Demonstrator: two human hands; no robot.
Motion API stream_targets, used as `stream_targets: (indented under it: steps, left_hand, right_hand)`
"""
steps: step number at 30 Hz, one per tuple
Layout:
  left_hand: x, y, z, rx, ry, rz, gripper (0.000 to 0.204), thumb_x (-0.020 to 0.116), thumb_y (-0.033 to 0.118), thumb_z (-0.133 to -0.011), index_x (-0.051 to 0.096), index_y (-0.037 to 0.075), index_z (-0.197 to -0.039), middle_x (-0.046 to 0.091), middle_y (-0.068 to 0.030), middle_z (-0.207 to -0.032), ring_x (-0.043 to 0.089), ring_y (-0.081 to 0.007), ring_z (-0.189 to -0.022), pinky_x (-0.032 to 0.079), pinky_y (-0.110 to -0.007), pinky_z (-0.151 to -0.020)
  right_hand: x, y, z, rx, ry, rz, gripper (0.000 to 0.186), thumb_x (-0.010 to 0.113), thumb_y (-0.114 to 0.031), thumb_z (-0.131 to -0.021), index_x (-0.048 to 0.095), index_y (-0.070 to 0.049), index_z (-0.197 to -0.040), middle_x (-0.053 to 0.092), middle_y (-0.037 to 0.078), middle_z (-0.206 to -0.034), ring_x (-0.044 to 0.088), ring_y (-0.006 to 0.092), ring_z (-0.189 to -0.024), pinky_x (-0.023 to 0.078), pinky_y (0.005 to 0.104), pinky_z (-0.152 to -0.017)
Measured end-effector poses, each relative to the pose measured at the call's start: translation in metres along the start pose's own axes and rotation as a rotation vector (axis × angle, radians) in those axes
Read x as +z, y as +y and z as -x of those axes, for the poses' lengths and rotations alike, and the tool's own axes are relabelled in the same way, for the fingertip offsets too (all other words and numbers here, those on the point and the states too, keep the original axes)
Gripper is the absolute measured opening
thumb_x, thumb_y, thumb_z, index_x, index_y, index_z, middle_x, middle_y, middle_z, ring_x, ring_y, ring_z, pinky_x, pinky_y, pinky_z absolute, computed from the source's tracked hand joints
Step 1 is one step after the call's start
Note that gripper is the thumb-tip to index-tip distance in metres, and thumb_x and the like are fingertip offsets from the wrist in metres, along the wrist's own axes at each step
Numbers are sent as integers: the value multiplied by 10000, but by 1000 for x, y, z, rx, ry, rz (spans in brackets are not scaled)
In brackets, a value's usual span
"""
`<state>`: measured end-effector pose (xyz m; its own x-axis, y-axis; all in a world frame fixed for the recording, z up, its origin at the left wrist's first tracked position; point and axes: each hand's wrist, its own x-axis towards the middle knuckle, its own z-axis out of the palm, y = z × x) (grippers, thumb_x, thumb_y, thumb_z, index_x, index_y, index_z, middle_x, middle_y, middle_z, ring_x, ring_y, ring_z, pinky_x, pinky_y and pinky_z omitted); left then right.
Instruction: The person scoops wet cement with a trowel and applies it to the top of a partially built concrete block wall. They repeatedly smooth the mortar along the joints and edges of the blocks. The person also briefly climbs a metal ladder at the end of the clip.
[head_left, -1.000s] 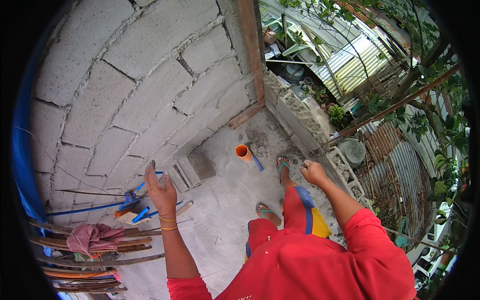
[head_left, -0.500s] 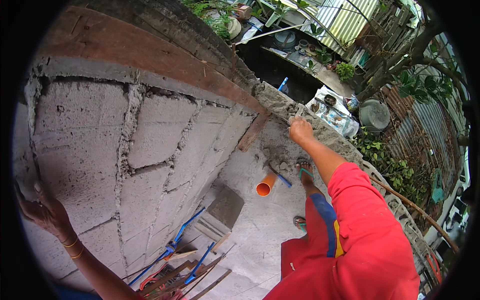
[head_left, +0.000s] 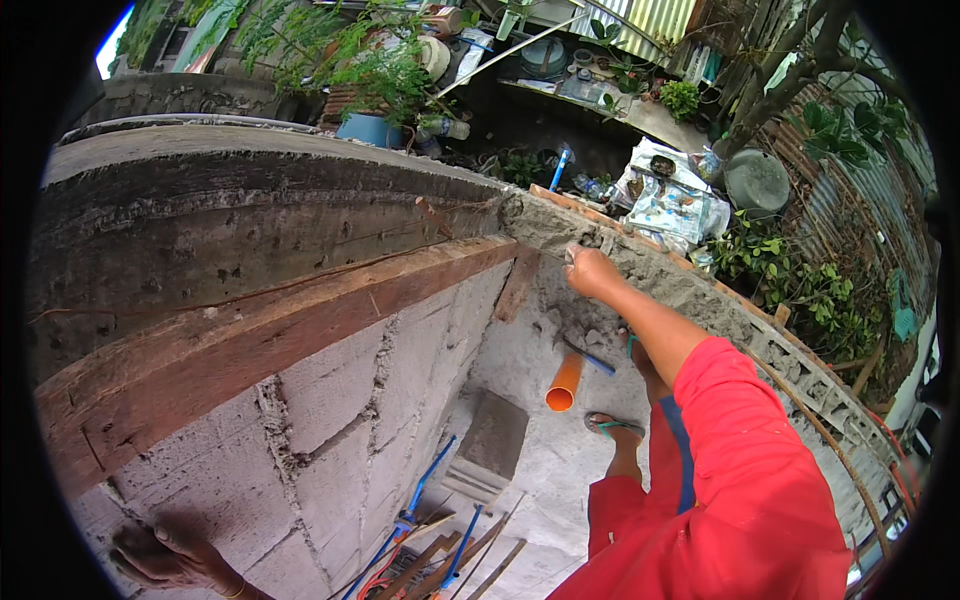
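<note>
My left hand [head_left: 165,558] is at the lower left against the grey block wall [head_left: 330,400], its fingers apart. My right hand [head_left: 590,270] is closed at the rough mortar top of the wall on the right [head_left: 650,275]; what its fingertips hold, if anything, I cannot make out. Just left of it, a wooden board [head_left: 250,340] runs along the left wall's top, below a dark concrete edge [head_left: 200,230]. An orange pipe [head_left: 564,385] and a blue-handled tool [head_left: 598,362] lie on the floor below, near my sandalled feet [head_left: 615,428].
A concrete block [head_left: 485,440] lies by the left wall, near blue pipes and wood scraps [head_left: 450,560]. Beyond the walls are plants, a grey drum [head_left: 755,185], white sacks [head_left: 665,200] and corrugated sheets [head_left: 650,25]. A rusty rod [head_left: 820,425] runs along the right.
My view has swung toward the walls' top corner. My left hand has gone down to the left wall, and my right hand has reached forward to the right wall's top.
</note>
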<state>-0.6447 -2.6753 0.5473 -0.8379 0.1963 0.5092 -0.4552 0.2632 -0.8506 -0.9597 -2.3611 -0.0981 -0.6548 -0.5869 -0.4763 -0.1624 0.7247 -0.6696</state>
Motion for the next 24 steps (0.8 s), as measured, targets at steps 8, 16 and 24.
stream_targets:
  steps: [8, 16, 24]
  left_hand:
    - [2, 5, 3, -16, 17, -30, 761, 570, 609, -984, 446, 42, -1477, 479, -199, -1486, 449, -382, -1372, 391, -532, -1104]
    - [-1, 15, 5, -9, -79, -55, 812, 556, 616, -982, 396, 0, -1486, 402, -253, -1503, 408, -427, -1380, 372, -572, -1099]
    - [-2, 22, 1, -8, -126, -68, 865, 542, 624, -979, 347, -42, -1495, 324, -308, -1519, 367, -472, -1387, 354, -612, -1095]
  right_hand:
    - [18, -38, -55, -117, 83, 160, 259, 510, -120, -955, 704, -25, -1097, 709, 230, -1034, 700, 414, -968, 567, 520, -840]
    - [34, -42, -81, -160, 180, 138, 228, 535, -133, -904, 725, -72, -1016, 721, 192, -1096, 708, 370, -1004, 575, 488, -855]
    - [32, -46, -96, -177, 182, 120, 259, 564, -147, -869, 736, -107, -1058, 716, 176, -1181, 691, 384, -1042, 561, 488, -907]
